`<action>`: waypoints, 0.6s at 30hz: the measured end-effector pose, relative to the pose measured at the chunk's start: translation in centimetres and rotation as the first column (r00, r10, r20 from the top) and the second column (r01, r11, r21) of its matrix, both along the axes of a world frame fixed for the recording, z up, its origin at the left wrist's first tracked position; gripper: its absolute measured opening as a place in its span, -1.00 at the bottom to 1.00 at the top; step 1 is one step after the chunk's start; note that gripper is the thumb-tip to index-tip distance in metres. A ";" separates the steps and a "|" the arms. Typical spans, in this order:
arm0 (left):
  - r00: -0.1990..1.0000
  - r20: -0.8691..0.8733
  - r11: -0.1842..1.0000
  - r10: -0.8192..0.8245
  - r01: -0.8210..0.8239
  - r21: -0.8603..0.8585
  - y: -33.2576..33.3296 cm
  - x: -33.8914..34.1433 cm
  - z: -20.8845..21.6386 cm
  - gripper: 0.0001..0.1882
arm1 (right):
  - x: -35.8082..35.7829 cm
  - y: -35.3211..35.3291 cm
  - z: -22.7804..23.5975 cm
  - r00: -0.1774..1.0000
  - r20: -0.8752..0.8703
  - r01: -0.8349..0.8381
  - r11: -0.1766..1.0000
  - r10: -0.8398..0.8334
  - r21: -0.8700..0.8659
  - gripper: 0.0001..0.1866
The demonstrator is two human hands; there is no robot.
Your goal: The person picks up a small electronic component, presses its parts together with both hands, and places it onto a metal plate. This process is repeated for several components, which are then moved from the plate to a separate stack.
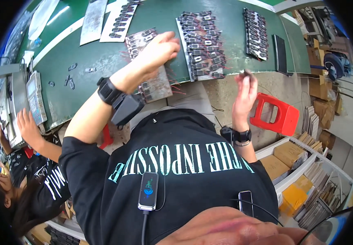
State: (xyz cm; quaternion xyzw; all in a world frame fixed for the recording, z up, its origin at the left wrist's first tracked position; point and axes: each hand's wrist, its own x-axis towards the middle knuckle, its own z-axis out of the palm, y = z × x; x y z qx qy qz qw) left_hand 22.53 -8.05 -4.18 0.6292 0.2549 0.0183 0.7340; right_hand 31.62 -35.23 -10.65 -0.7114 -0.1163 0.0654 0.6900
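Note:
My left hand (160, 51) is over a board (158, 87) of small black electronic modules with thin red wires. Its fingers are curled, and whatever they may hold is hidden. To the right of that hand, another board (203, 45) carries dense rows of similar wired modules. My right hand (245, 98) is raised past the table's front edge, fingers pinched around a small dark part (246, 74) too small to make out. Beyond it, a narrower board (256, 32) holds a column of black modules.
The green table (233, 24) also bears loose modules (71, 83), more boards (117, 24) and a black flat case (280, 55). A red plastic stool (284, 120) stands at right, near shelves of cartons (289, 155). At left, a co-worker's hand (29, 126) is beside a keypad device (35, 96).

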 end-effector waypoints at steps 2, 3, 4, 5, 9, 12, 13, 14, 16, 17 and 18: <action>0.999 -0.039 0.983 0.036 -0.042 -0.179 -1.0 -0.3 0.5 -0.28 | 2.5 1.9 2.7 0.994 -0.044 -0.095 0.991 0.099 0.094 -0.59; 0.997 -0.064 0.962 0.047 -0.062 -0.266 -1.4 -0.5 0.8 -0.26 | 3.4 2.6 3.3 0.974 -0.083 -0.189 0.963 0.209 0.194 -0.55; 0.998 -0.059 0.963 0.034 -0.049 -0.266 -1.8 -0.6 0.9 -0.26 | 4.4 3.2 3.1 0.977 -0.078 -0.178 0.965 0.196 0.193 -0.55; 0.996 -0.070 0.958 0.051 -0.069 -0.277 -1.9 -0.9 0.6 -0.26 | 5.6 4.0 2.7 0.917 -0.233 -0.261 0.928 0.324 0.265 -0.52; 0.993 -0.053 0.945 0.101 -0.112 -0.306 -2.5 0.6 0.3 -0.25 | 6.0 5.7 2.4 0.801 -0.341 -0.397 0.863 0.492 0.312 -0.50; 0.983 -0.069 0.929 0.169 -0.183 -0.321 -3.2 0.6 0.4 -0.24 | 5.4 6.1 3.3 0.788 -0.324 -0.418 0.841 0.524 0.344 -0.48; 0.985 -0.057 0.931 0.164 -0.174 -0.322 -3.3 0.9 0.5 -0.25 | 5.4 6.5 3.5 0.774 -0.320 -0.433 0.825 0.546 0.362 -0.47; 0.986 -0.046 0.932 0.160 -0.167 -0.322 -3.6 1.3 0.6 -0.25 | 5.6 6.6 3.6 0.772 -0.315 -0.437 0.821 0.552 0.369 -0.47; 0.987 -0.032 0.933 0.160 -0.162 -0.323 -4.1 2.3 0.6 -0.25 | 6.9 6.2 3.8 0.779 -0.336 -0.423 0.840 0.529 0.341 -0.52; 0.989 -0.030 0.938 0.147 -0.149 -0.312 -4.2 3.1 0.5 -0.25 | 7.4 6.1 3.9 0.782 -0.347 -0.417 0.848 0.518 0.327 -0.55; 0.991 -0.026 0.943 0.134 -0.135 -0.303 -4.4 4.0 0.5 -0.25 | 7.9 6.2 4.2 0.781 -0.343 -0.421 0.846 0.522 0.328 -0.55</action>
